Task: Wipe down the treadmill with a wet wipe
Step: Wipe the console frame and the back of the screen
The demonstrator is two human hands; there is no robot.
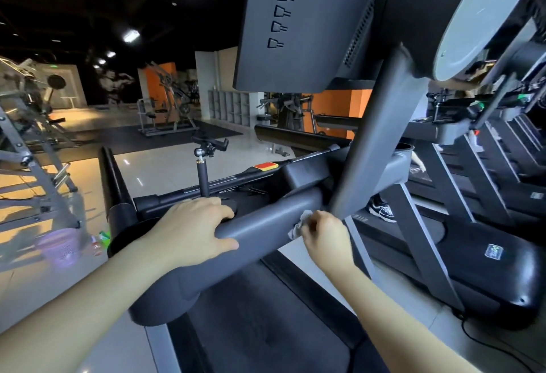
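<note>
To clean the rail (266,222) well, the right hand (325,232), fingers pinched on the bunched wipe (300,225), should press it flat and drag along the bar toward the left hand (192,230), which is wrapped over the rail's near end, steadying.

Dark grey handrail (266,219) – white wet wipe (300,225) – red-and-yellow sticker (266,166), orange walls (334,100)
</note>
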